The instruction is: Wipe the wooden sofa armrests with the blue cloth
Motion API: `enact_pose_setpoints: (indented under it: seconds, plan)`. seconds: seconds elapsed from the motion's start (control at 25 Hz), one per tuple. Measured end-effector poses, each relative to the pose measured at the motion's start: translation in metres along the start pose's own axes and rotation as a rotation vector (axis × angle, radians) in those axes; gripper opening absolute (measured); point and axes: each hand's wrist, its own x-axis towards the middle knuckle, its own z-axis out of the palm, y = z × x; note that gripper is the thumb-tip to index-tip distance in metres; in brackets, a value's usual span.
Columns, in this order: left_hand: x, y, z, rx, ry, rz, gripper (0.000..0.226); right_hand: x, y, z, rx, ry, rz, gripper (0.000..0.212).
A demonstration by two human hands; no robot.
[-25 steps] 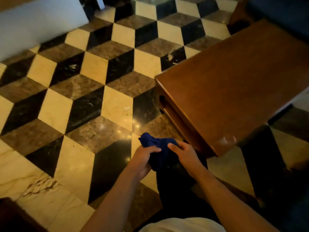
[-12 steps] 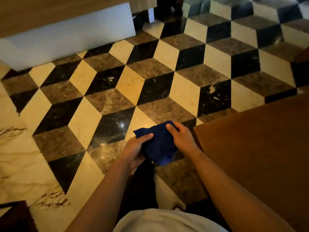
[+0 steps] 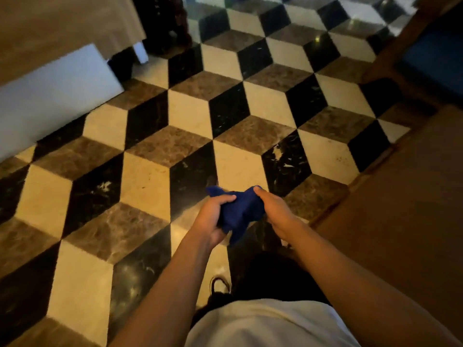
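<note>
While both hands, left hand [image 3: 213, 219] and right hand [image 3: 273, 211], are bunching the blue cloth [image 3: 238, 211] with fingers curled tight, a dangling corner is risking slipping floorward.

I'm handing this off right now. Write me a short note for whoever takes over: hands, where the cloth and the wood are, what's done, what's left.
Left hand: closed on the blue cloth, gripping its left side.
Right hand: closed on the same cloth from the right.
The cloth is bunched between both hands, held in the air above the tiled floor, touching no furniture.
The wooden surface lies to the right, apart from the cloth. A blue cushion sits at the far right.
Done: cloth in hand. No wiping shows in this view.
Left: bring the cloth to the wood and wipe the armrests.
</note>
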Motion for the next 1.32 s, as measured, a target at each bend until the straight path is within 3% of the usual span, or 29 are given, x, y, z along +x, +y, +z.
enact_pose_setpoints:
  seconds: [0.08, 0.2, 0.32, 0.44, 0.6, 0.72, 0.8, 0.88, 1.08, 1.32]
  plan:
    - [0.046, 0.037, 0.043, 0.114, -0.022, -0.040, 0.044, 0.037, -0.030, -0.015, 0.073, 0.053, 0.125, 0.037]
    - [0.119, 0.085, 0.115, 0.271, -0.027, -0.059, 0.038, 0.099, -0.076, -0.044, 0.251, 0.091, 0.298, 0.067]
    - [0.183, 0.124, 0.185, 0.405, 0.000, -0.031, 0.028, 0.161, -0.125, -0.078, 0.493, 0.005, 0.385, 0.081]
    - [0.240, 0.157, 0.265, 0.560, -0.046, -0.042, 0.037, 0.209, -0.189, -0.123, 0.825, -0.057, 0.299, 0.065]
    - [0.301, 0.165, 0.383, 0.948, -0.095, 0.141, 0.048, 0.248, -0.250, -0.212, 1.015, 0.181, -0.041, 0.044]
    - [0.355, 0.159, 0.468, 0.944, -0.221, -0.078, 0.039, 0.275, -0.285, -0.284, 1.061, 0.323, -0.150, 0.033]
    - [0.394, 0.151, 0.528, 0.911, -0.306, -0.335, 0.031, 0.299, -0.304, -0.335, 1.098, 0.436, -0.125, 0.027]
    - [0.440, 0.141, 0.586, 0.933, -0.334, -0.408, 0.033, 0.323, -0.325, -0.386, 1.087, 0.479, -0.105, 0.027]
    - [0.522, 0.121, 0.722, 1.067, -0.383, -0.395, 0.039, 0.353, -0.383, -0.504, 0.857, 0.722, 0.125, 0.037]
    - [0.559, 0.079, 0.891, 1.342, -0.517, -0.420, 0.035, 0.373, -0.411, -0.610, 1.252, 0.859, 0.214, 0.017]
